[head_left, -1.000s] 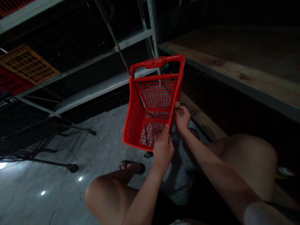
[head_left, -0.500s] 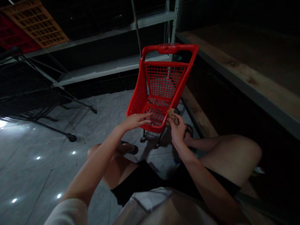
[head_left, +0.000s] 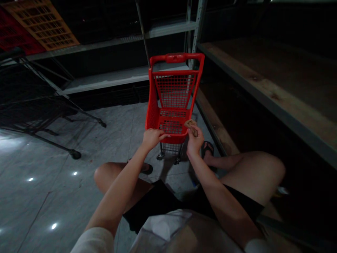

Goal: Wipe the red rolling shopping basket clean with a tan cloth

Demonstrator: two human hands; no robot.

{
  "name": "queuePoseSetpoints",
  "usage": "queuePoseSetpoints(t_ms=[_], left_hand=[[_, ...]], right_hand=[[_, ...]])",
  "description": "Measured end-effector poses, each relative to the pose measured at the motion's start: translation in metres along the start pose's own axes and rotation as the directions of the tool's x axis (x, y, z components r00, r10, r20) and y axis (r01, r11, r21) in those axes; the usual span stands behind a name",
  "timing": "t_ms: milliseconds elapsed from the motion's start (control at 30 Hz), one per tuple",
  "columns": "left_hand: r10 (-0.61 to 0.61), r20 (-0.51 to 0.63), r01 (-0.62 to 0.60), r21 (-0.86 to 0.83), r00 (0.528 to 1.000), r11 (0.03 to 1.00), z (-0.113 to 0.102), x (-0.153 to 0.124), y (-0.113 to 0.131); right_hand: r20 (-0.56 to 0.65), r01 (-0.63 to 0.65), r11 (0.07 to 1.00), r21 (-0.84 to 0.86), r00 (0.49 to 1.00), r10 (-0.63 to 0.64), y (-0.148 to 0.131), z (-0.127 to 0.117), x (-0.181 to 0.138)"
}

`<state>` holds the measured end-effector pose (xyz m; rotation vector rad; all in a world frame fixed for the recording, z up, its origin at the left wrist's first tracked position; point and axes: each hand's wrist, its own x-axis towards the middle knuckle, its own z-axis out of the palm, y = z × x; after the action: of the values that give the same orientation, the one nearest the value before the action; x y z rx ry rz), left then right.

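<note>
A small red plastic shopping cart (head_left: 173,91) stands on the floor between my feet, its handle on the far side. My left hand (head_left: 153,138) is closed over the near left corner of its basket rim, fingers curled over the edge. My right hand (head_left: 195,140) pinches a crumpled brown cloth (head_left: 190,123) beside the near right corner of the rim. Whether the cloth touches the rim I cannot tell. The cart's casters show below the basket.
A dark wire trolley (head_left: 28,102) on wheels stands to the left. Metal shelving (head_left: 110,80) runs along the back, with a yellow crate (head_left: 47,24) and a red crate (head_left: 15,31) on it. A wood-edged shelf (head_left: 252,79) flanks the right side.
My left hand has gone from stretched-out fingers over the basket to a grip on its rim. The cart has turned and its handle has swung left. My right hand keeps the cloth.
</note>
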<state>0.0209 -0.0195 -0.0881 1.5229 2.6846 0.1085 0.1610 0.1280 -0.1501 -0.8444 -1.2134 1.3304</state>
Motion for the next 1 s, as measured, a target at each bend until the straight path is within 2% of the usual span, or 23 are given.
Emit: queuePoseSetpoints(t_ms=[100,167,267,333,433,533,633,767,867,933,1000], left_hand=[[-0.051,-0.013,0.051,0.012,0.999,0.999,-0.001,0.001,0.018],[-0.080,-0.003,0.080,0.017,0.997,0.997,-0.001,0.003,0.032],[-0.053,0.037,0.052,0.013,0.998,0.999,-0.003,0.005,0.050],[0.069,0.084,-0.068,-0.014,0.994,0.998,-0.006,0.008,0.057],[0.281,0.148,-0.280,-0.028,0.948,0.960,-0.011,0.017,0.062],[0.339,0.158,-0.346,0.015,0.927,0.938,-0.012,0.029,0.074],[0.282,0.110,-0.288,0.034,0.953,0.957,-0.008,0.039,0.093],[0.151,0.099,-0.155,0.027,0.983,0.988,-0.005,0.049,0.112],[0.096,0.119,-0.099,0.021,0.988,0.995,-0.007,0.051,0.110],[0.057,0.125,-0.061,0.022,0.990,0.998,-0.009,0.049,0.103],[0.017,0.126,-0.020,0.030,0.992,0.999,-0.009,0.043,0.095]], right_hand=[[-0.062,-0.046,0.998,-0.044,0.997,0.043,0.002,-0.003,-0.029],[-0.061,-0.086,0.994,-0.063,0.995,0.082,0.002,-0.003,-0.044],[-0.054,-0.086,0.993,-0.079,0.995,0.082,0.001,-0.005,-0.047],[-0.068,-0.024,0.994,-0.103,0.998,0.017,0.001,-0.011,-0.032],[-0.087,0.040,0.989,-0.144,0.995,-0.053,0.005,-0.027,0.008],[-0.149,0.018,0.989,-0.149,0.988,-0.041,0.012,-0.036,0.047],[-0.157,-0.004,0.991,-0.134,0.987,-0.018,0.015,-0.030,0.052],[-0.064,-0.105,0.988,-0.110,0.993,0.099,0.015,-0.012,0.007],[-0.005,-0.175,0.982,-0.073,0.985,0.175,0.017,-0.006,-0.012],[0.034,-0.156,0.984,-0.082,0.987,0.159,0.020,-0.004,0.004],[0.013,-0.119,0.990,-0.079,0.993,0.120,0.025,-0.001,0.038]])
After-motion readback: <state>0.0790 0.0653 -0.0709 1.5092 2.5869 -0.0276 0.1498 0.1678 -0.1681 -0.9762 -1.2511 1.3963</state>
